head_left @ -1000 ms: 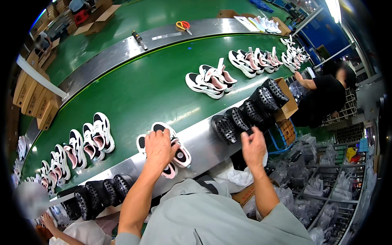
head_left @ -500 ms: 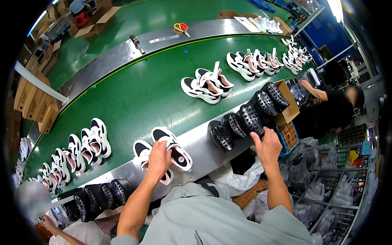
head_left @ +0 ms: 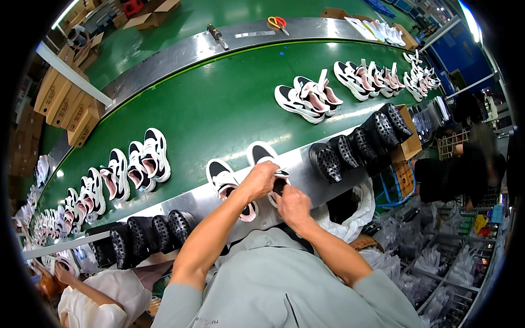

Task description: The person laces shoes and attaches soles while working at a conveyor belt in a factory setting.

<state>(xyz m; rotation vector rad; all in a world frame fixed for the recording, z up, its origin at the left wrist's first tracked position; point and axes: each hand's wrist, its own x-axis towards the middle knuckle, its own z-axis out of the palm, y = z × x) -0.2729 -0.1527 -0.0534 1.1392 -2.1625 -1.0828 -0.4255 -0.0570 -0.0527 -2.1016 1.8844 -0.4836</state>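
dark printing marks the sides of the stacked brown cardboard cartons (head_left: pixel 82 128) at the left, and small dark lettering sits low on the wearer's smooth grey shirt (head_left: pixel 246 290); a pale label strip (head_left: pixel 254 34) is stuck to the far metal rail (head_left: pixel 175 59), too small to make out. the white-and-black shoe (head_left: pixel 261 151) lies at the near edge of the glossy green work surface (head_left: pixel 208 109), toe pointing away, its heel end over the brushed metal ledge (head_left: pixel 191 205). the left hand (head_left: pixel 261 179) reaches over its upper, fingers curled closed on the material around the tongue and laces. the right hand (head_left: pixel 295 206) is bent at the shoe's opening, fingers drawn in; i cannot tell whether they pinch anything. just left is a matching shoe (head_left: pixel 220 168), with a rounded dark toe panel, thick white sole and pink lining. along the ledge, glossy black shoe-shaped pieces (head_left: pixel 325 163) with dimpled surfaces stand in a row to the right, and similar dark pieces (head_left: pixel 180 225) to the left. orange-handled scissors (head_left: pixel 278 23) and a slim dark tool (head_left: pixel 217 36) lie on the far rail.
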